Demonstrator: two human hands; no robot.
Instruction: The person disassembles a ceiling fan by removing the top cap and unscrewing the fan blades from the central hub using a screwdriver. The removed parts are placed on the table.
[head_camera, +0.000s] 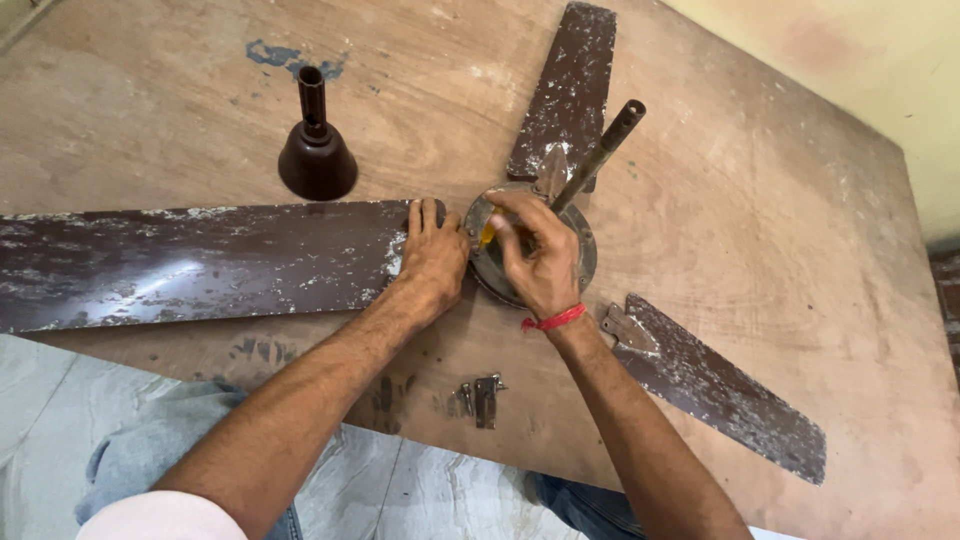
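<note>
A brown ceiling fan lies on a wooden board. My left hand (432, 258) presses flat on the inner end of the long left blade (190, 262), right beside the round metal motor hub (583, 250). My right hand (537, 255), with a red thread at the wrist, rests on top of the hub and grips a small tool with a yellow handle (487, 233), its tip hidden under my fingers. The fan's down rod (600, 153) sticks up from the hub. A second blade (572, 88) points away from me.
A third blade (715, 385) lies loose on the board at the lower right, apart from the hub. A brown bell-shaped canopy cover (316, 152) stands at the upper left. Several small screws and metal pieces (477, 398) sit near the board's front edge (300, 395).
</note>
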